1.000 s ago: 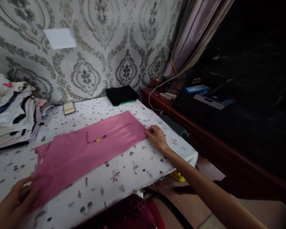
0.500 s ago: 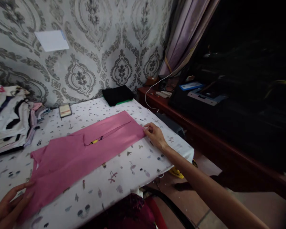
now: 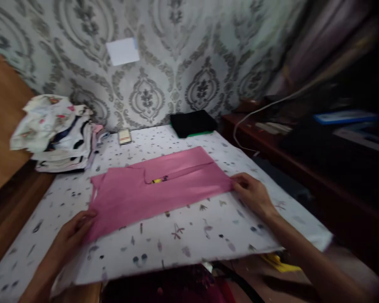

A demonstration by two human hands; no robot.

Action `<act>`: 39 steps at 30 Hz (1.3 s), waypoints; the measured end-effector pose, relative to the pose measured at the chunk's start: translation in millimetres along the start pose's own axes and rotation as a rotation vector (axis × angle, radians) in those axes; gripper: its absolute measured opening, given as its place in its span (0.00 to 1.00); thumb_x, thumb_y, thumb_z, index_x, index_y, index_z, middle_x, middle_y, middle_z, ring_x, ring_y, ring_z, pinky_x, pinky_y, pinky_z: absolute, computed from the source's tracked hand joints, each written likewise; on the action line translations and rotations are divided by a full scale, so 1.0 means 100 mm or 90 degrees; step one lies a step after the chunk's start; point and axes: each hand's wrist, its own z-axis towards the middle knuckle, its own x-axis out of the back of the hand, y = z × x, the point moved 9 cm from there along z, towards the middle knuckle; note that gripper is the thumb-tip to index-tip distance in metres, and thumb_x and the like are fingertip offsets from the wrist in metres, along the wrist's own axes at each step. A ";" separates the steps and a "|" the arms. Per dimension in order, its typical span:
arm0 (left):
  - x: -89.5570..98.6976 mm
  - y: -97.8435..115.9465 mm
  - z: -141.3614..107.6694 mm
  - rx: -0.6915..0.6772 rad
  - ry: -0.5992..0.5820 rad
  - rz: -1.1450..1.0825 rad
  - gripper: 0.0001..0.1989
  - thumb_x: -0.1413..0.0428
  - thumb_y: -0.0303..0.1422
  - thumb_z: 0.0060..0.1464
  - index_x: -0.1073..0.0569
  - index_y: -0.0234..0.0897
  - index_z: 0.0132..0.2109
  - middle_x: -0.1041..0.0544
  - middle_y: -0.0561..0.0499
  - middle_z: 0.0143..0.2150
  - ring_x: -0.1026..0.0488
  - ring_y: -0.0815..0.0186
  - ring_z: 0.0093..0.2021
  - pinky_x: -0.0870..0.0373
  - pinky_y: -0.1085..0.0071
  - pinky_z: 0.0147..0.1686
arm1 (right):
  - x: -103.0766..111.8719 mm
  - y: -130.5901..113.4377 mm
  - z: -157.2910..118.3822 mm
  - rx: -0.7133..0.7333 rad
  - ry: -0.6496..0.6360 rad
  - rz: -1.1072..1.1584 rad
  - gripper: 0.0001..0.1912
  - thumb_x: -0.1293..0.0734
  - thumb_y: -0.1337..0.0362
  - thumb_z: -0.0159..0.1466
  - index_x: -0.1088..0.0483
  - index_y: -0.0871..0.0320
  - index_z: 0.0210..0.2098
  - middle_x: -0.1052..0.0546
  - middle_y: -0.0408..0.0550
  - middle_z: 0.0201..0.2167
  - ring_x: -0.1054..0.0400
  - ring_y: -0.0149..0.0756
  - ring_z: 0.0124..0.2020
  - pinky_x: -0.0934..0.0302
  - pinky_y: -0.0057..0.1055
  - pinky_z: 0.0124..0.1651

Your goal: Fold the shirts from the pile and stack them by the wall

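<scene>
A pink shirt (image 3: 164,198) lies spread on the table, partly folded, with a small yellow and dark print showing in a gap near its middle. My left hand (image 3: 77,229) pinches the near left corner of the shirt. At the other end, my right hand (image 3: 251,191) grips the right edge between thumb and fingers. The cloth looks mostly flat between both hands, with a fold line running along its far right part.
The table (image 3: 177,248) has a white patterned cover. Piled clothes (image 3: 61,134) stand at the back left, beside a small pale card (image 3: 124,136). Black folded cloth (image 3: 194,123) lies at the back. A white cable (image 3: 271,105) hangs by the dark red cabinet (image 3: 255,136) on the right.
My view has turned left, so everything sits further right in the picture and more of the clothes pile shows. Both hands stay on the shirt's ends.
</scene>
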 end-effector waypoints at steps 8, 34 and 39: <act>-0.08 0.01 -0.09 0.023 -0.038 -0.026 0.21 0.47 0.52 0.56 0.24 0.42 0.44 0.21 0.50 0.34 0.24 0.55 0.40 0.27 0.63 0.40 | -0.25 -0.75 0.02 0.249 0.033 -0.184 0.15 0.39 0.53 0.63 0.26 0.55 0.37 0.22 0.56 0.39 0.29 0.53 0.44 0.35 0.51 0.48; 0.18 0.05 -0.36 0.066 0.027 0.254 0.16 0.57 0.43 0.65 0.28 0.43 0.46 0.23 0.51 0.33 0.26 0.58 0.36 0.37 0.65 0.34 | -1.32 -1.29 -0.19 0.456 -0.165 -0.164 0.18 0.43 0.56 0.70 0.26 0.55 0.47 0.26 0.57 0.52 0.31 0.50 0.54 0.34 0.49 0.57; 0.10 0.43 -0.38 -0.109 0.121 0.167 0.14 0.57 0.38 0.65 0.28 0.41 0.47 0.22 0.47 0.42 0.27 0.58 0.44 0.33 0.62 0.46 | -1.12 -1.02 -0.10 0.438 -0.113 -0.222 0.19 0.44 0.58 0.69 0.27 0.56 0.51 0.27 0.58 0.54 0.31 0.50 0.54 0.34 0.49 0.57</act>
